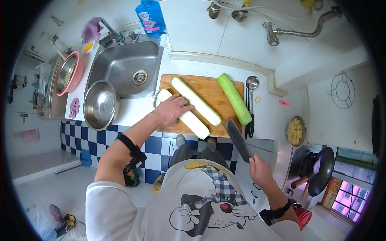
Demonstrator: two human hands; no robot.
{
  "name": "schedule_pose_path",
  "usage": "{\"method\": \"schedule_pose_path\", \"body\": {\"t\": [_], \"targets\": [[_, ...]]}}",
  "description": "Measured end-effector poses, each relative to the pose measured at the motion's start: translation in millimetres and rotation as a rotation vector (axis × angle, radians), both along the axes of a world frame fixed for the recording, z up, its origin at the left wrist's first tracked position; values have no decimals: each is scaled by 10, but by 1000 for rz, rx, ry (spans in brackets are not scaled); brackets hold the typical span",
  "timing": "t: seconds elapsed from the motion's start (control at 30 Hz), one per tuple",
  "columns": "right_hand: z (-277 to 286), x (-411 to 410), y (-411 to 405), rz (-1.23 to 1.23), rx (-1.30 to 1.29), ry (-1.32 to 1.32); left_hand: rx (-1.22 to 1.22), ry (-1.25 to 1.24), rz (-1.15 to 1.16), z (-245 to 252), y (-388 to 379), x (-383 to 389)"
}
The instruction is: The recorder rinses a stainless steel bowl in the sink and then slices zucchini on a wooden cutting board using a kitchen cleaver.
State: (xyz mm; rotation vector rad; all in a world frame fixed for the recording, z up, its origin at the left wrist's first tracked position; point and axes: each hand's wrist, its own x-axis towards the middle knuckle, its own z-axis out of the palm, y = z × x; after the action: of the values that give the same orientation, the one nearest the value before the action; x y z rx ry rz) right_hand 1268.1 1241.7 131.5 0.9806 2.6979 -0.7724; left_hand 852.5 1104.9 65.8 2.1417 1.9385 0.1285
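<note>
My left hand (172, 111) lies on the near pale half (195, 124) of a long peeled gourd, holding it on the wooden cutting board (205, 83). Its fingertips reach towards the other pale half (197, 101), which lies alongside. An uncut, peeled green gourd (234, 99) rests slantwise at the board's right side. In my right hand (261, 171) is the handle of a cleaver (238, 141). The blade points up and left, its tip by the board's front edge, between the pale halves and the green gourd.
A sink (120, 66) and a steel bowl (101, 105) at the counter's edge are on the left. A ladle (252, 82) lies right of the board. Further right are a bowl of pale yellow pieces (295, 132) and a wok (322, 171) by the stove.
</note>
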Motion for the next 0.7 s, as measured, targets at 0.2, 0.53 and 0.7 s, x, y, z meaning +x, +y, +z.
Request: {"method": "schedule_pose_path", "body": {"t": [0.2, 0.53, 0.7], "targets": [[-34, -169, -29, -208, -40, 127, -73, 93, -171, -185, 131, 18], [-67, -336, -99, -326, -24, 359, 63, 26, -162, 12, 798, -40], [-94, -379, -150, -361, -1, 391, -172, 135, -185, 27, 887, 21]]}}
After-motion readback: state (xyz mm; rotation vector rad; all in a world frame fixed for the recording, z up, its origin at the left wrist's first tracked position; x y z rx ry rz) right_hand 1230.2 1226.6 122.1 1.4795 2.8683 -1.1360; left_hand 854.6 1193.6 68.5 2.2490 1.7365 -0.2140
